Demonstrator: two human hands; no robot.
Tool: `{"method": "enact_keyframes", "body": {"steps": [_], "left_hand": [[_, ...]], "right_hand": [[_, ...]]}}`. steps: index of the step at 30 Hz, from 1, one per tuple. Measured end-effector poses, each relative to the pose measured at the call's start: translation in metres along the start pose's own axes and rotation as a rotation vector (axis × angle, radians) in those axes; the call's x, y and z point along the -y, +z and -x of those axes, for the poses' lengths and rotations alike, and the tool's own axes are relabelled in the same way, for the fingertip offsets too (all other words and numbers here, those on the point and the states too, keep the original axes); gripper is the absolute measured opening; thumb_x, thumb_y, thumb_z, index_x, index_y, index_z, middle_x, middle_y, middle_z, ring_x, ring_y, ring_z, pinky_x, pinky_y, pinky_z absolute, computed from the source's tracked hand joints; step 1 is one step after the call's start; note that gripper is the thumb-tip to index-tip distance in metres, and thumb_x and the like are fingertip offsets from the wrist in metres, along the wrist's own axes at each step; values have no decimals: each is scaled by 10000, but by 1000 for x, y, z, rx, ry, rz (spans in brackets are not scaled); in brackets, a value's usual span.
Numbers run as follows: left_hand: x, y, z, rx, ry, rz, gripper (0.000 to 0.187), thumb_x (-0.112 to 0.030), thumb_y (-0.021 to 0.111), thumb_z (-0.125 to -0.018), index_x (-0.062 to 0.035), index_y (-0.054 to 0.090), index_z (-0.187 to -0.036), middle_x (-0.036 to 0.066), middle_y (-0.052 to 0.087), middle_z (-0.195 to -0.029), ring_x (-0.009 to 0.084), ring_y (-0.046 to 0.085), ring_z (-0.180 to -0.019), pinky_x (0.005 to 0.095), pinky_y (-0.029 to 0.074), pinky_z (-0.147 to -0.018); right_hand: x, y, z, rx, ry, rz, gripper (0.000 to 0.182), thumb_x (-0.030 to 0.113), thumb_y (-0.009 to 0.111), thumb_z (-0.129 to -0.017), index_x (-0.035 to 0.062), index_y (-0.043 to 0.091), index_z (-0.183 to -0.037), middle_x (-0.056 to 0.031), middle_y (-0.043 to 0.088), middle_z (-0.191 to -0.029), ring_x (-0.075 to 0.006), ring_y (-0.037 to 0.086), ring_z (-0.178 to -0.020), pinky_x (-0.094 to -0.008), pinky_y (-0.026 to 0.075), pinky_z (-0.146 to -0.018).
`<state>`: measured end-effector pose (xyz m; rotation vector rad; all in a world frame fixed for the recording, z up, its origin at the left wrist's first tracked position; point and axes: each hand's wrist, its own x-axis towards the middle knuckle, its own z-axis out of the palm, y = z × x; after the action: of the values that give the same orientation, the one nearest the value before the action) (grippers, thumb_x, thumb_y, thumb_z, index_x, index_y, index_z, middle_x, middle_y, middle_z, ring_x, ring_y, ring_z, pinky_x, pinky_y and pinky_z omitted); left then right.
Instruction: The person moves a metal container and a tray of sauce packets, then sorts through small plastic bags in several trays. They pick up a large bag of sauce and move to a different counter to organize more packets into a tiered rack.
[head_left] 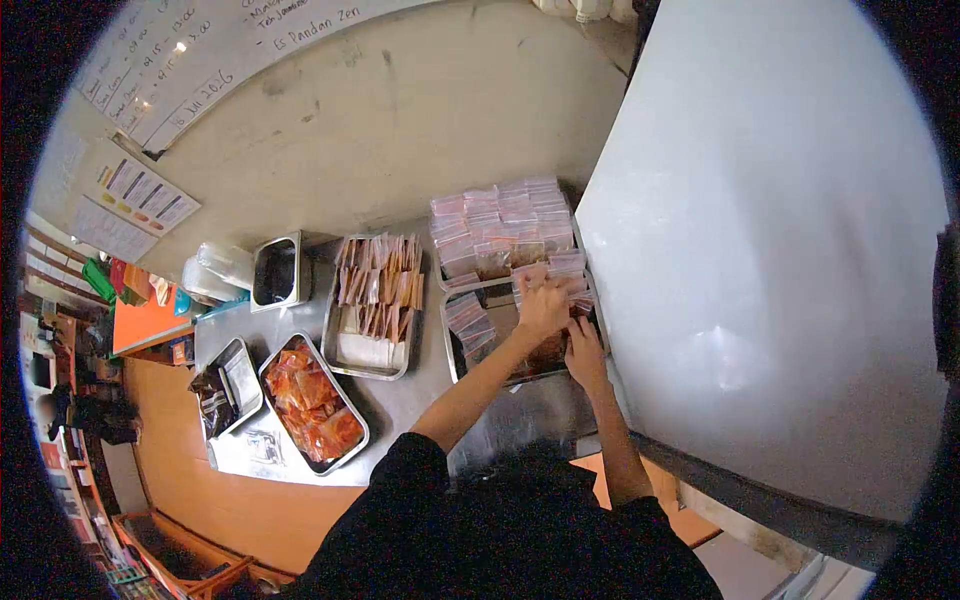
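My left hand (543, 306) reaches over the near metal tray (452, 345), its fingers bent and closed on the top of a small clear zip bag (560, 268) in a row at the tray's far right. Just to its right, my right hand (584, 350) is at the tray's right side, fingers together against the bags there; their tips are partly hidden. More zip bags (470, 322) stand at the left end of this tray. Behind it, another tray is packed with rows of upright zip bags (500, 225) with brownish contents.
Left on the steel table are a tray of narrow brown packets (380, 275), a tray of orange-red packets (310, 400), a smaller tray with dark packets (240, 380) and a deep metal pan (277, 272). A large pale panel (760, 230) rises close on the right.
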<state>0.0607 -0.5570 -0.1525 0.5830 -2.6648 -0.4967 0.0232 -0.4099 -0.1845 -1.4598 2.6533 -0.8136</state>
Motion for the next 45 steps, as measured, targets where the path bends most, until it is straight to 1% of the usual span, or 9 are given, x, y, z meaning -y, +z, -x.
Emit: {"method": "enact_keyframes", "body": {"steps": [7, 11, 20, 23, 25, 28, 34, 36, 45], "left_hand": [[12, -6, -1, 42, 126, 92, 420, -241, 700, -698, -101, 635, -1089, 144, 533, -1107, 310, 491, -1074, 485, 346, -900], [8, -9, -5, -4, 179, 139, 338, -218, 691, -698, -92, 645, -1009, 197, 482, -1183, 350, 494, -1084, 500, 384, -908], [37, -17, -26, 10, 96, 332, 148, -87, 676, -680, -27, 609, -798, 137, 535, -934, 334, 533, -926, 446, 426, -802], [40, -47, -23, -148, 198, 417, 140, -65, 664, -695, -16, 616, -818, 147, 553, -865, 327, 555, -825, 416, 454, -731], [39, -61, -14, -107, 1, 574, 133, -64, 667, -711, 2, 610, -812, 138, 577, -809, 300, 571, -753, 391, 469, -681], [48, -69, -1, -46, -14, 579, 143, -68, 675, -722, 22, 600, -804, 131, 589, -766, 285, 583, -698, 365, 477, -644], [64, -67, 18, -14, 17, 560, 183, -144, 689, -767, 14, 615, -822, 136, 582, -751, 246, 586, -642, 344, 474, -596], [65, -63, 21, -7, -3, 555, 185, -143, 689, -767, 15, 613, -824, 137, 582, -755, 246, 585, -645, 343, 472, -597], [53, -76, 28, 13, -154, 603, 139, -86, 661, -753, 21, 617, -830, 156, 605, -771, 280, 618, -702, 352, 492, -653]], "right_hand": [[6, -16, 7, 120, 118, 22, 284, 16, 550, -765, 71, 559, -1043, -198, 531, -1007, -379, 531, -951, -473, 459, -817], [5, -9, 4, 27, 55, 35, 258, 10, 551, -753, 76, 582, -1001, -183, 529, -982, -376, 531, -944, -471, 458, -806], [17, -36, -10, 246, 120, -180, 251, 6, 559, -760, 64, 553, -1004, -147, 515, -1031, -355, 526, -976, -472, 431, -842], [29, -35, -14, 167, 99, -424, 484, 26, 651, -719, 90, 495, -1173, -128, 531, -1062, -324, 531, -978, -453, 430, -851], [37, -27, -17, 84, 64, -630, 579, 27, 682, -698, 99, 463, -1230, -117, 541, -1070, -314, 536, -967, -448, 428, -845], [41, -16, -24, 19, 30, -420, 687, 36, 726, -659, 106, 425, -1272, -111, 546, -1097, -295, 539, -973, -432, 430, -834], [39, -28, -33, 493, 205, -366, 666, 44, 700, -645, 71, 453, -1264, -164, 527, -1117, -358, 508, -1025, -457, 404, -904], [43, -26, -29, 199, -7, -119, 657, 99, 696, -638, 63, 468, -1253, -169, 505, -1110, -362, 489, -1038, -461, 402, -896], [49, -35, -52, 85, -261, 98, 388, 133, 666, -617, 27, 557, -974, -166, 456, -1079, -333, 469, -995, -426, 381, -869]]}}
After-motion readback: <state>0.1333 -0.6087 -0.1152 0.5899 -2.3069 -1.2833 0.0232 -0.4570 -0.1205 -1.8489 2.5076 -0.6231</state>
